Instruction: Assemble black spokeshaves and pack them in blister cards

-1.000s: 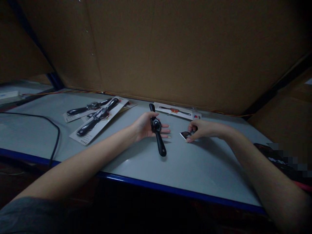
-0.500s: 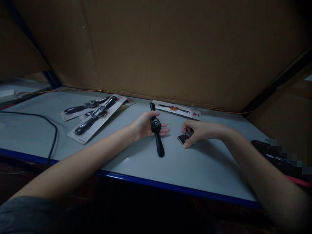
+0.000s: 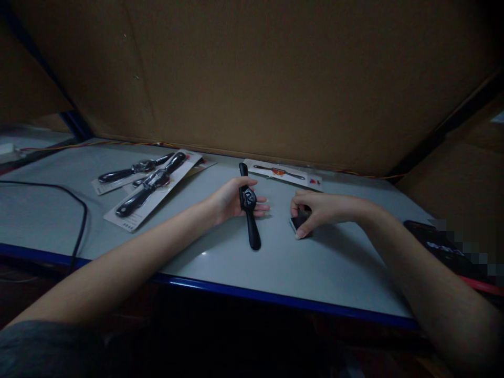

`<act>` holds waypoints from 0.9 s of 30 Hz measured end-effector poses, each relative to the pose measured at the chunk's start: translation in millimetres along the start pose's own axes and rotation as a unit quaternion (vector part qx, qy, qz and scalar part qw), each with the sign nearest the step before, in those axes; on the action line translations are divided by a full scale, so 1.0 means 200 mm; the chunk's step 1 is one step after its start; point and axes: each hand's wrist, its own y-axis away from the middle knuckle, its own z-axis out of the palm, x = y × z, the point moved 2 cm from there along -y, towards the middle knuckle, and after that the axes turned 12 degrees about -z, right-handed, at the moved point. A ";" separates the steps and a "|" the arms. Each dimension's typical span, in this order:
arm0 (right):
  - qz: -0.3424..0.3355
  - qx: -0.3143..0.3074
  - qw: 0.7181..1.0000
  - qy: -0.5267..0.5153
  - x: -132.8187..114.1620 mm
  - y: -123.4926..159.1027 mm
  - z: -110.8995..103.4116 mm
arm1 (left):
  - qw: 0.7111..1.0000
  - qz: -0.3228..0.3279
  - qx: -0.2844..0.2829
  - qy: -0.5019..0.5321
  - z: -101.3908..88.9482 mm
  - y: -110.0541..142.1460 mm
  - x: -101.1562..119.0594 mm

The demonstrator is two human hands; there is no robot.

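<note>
My left hand holds a black spokeshave a little above the table. The thumb lies across the tool's body and the other fingers stretch out beneath it. One handle points away from me and the other toward the front edge. To the right, my right hand pinches a small flat dark metal piece with a pale edge, between thumb and fingers. The piece is close to the tabletop, partly covered by the fingers; I cannot tell if it touches. A gap separates the two hands.
Several carded spokeshaves lie overlapping at the left on the grey table. A printed card lies at the back. A black cable curves at left. A dark object sits at right. A cardboard wall stands behind.
The view has shifted slightly. The metal piece in my right hand has turned a little. My left hand keeps the spokeshave in nearly the same pose.
</note>
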 end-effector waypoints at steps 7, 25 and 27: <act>-0.004 0.047 0.984 -0.174 -0.02 -0.03 -0.02 | 0.999 -0.019 -0.042 -0.005 0.04 0.01 -0.02; -0.130 0.220 0.961 -0.109 -0.19 -0.08 0.06 | 0.983 -0.031 -0.139 -0.115 0.10 0.00 -0.14; -0.144 0.241 0.956 -0.091 -0.19 -0.08 0.05 | 0.981 -0.051 -0.149 -0.109 0.10 0.00 -0.13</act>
